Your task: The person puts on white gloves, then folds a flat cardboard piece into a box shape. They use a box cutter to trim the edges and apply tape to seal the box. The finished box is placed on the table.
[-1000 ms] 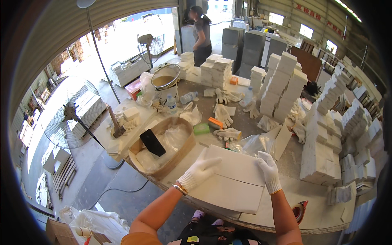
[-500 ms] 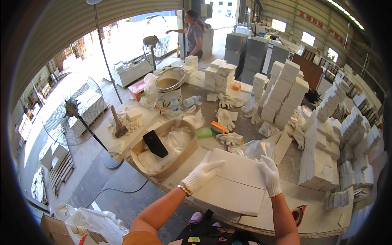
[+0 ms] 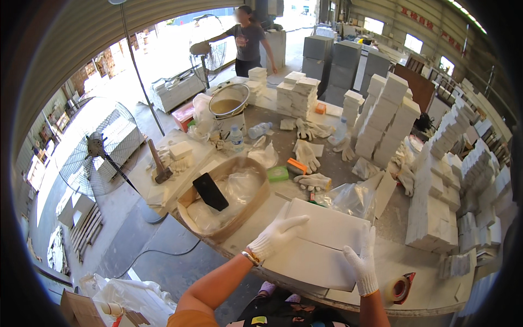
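A pale flat cardboard box [image 3: 316, 256] lies on the near edge of the table, its two top flaps folded down and meeting along a seam. My left hand [image 3: 279, 235], in a white knit glove, rests at the box's left side with fingers stretched over the flaps. On the other side, my gloved right hand [image 3: 362, 262] stands along the right edge, fingers extended and thumb apart over the lower flap. Neither hand grips anything. To the right of the box lies a tape roll in a red dispenser [image 3: 402, 288].
An oval tub [image 3: 222, 229] lined with plastic bags holds a black phone [image 3: 211, 192]. Behind the box are work gloves [image 3: 314, 181] and a clear plastic bag [image 3: 348, 199]. Stacked white stone blocks [image 3: 389, 122] rise at right; a floor fan [image 3: 96, 144] stands left. A person [image 3: 249, 43] stands beyond.
My right hand has slid nearer along the box's right edge, its thumb now over the lower flap. The view has shifted slightly. The person in the background has turned around.
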The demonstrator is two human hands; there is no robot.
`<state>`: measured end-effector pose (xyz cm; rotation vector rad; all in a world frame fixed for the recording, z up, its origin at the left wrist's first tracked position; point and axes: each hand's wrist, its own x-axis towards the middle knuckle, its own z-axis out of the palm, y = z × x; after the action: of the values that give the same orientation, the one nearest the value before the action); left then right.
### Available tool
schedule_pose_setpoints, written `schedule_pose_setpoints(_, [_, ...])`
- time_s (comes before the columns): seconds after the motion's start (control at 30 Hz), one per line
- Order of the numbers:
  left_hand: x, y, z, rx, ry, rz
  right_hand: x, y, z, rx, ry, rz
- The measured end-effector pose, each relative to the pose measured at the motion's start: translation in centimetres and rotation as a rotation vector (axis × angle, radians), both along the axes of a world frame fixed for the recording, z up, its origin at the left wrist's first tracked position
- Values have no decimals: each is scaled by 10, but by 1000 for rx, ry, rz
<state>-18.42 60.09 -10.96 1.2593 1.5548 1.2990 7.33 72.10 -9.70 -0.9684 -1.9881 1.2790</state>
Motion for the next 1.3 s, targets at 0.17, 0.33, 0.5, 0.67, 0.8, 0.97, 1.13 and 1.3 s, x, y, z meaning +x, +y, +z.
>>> schedule_pose_setpoints(0.17, [-3,2,-4,-5,-36,-23,1,1,3,150,-164,12])
schedule_pose_setpoints(0.33, [-3,1,-8,5,21,13,5,2,4,107,-110,37])
schedule_pose_setpoints(0.5, [-8,4,-15,34,36,-23,5,3,0,73,-100,30])
schedule_pose_setpoints(0.67, [-12,5,-17,53,60,-42,5,-2,1,49,-92,-3])
schedule_pose_setpoints(0.8, [-9,5,-13,60,60,-5,4,-2,4,-152,4,-39])
schedule_pose_setpoints(0.97, [-7,6,-15,68,56,0,8,-2,-7,-59,-9,-103])
schedule_pose_setpoints(1.13, [-7,1,-10,4,71,16,9,-3,-9,-143,16,-110])
schedule_pose_setpoints(1.3, [-6,4,4,-20,33,-28,6,-8,5,-372,191,-110])
